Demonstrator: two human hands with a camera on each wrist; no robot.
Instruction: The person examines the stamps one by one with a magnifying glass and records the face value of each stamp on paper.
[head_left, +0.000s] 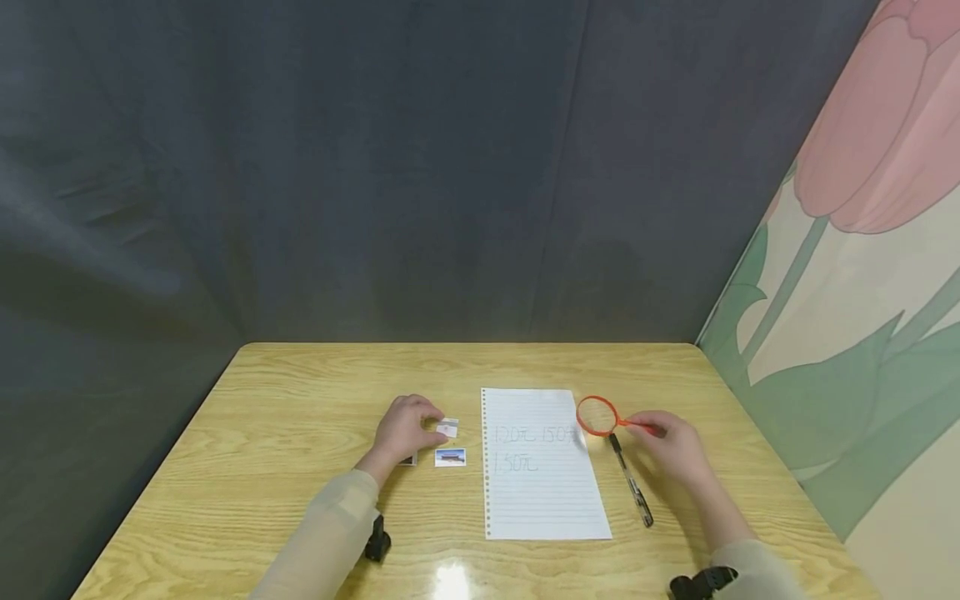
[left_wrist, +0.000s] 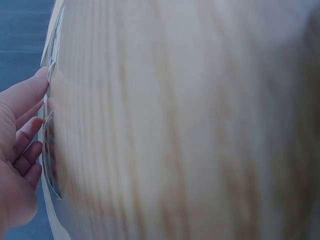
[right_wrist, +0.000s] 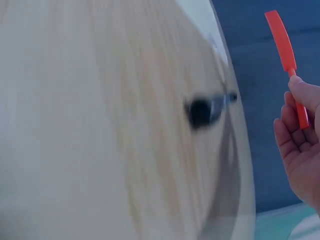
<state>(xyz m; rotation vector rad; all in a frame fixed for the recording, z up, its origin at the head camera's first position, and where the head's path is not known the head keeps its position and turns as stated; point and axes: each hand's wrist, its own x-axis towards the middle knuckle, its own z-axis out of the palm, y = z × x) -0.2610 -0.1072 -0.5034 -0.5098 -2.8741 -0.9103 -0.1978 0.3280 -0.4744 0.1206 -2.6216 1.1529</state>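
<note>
In the head view my left hand (head_left: 405,429) holds a small pale stamp-like card (head_left: 447,427) between thumb and forefinger, low over the table or on it. A second small card, showing a building under a blue sky (head_left: 450,457), lies just in front of it. Another dark picture card (head_left: 408,460) is partly hidden under my left hand. My right hand (head_left: 671,446) grips the handle of a red magnifying glass (head_left: 597,416), raised above the table in the right wrist view. Its lens hangs over the right edge of a lined sheet (head_left: 540,500) with handwriting.
A black pen (head_left: 632,482) lies to the right of the sheet, below the magnifying glass. Everything lies on a wood-grain table (head_left: 300,375). A dark curtain (head_left: 412,167) hangs behind it, and a wall with painted tulips (head_left: 862,333) is at the right.
</note>
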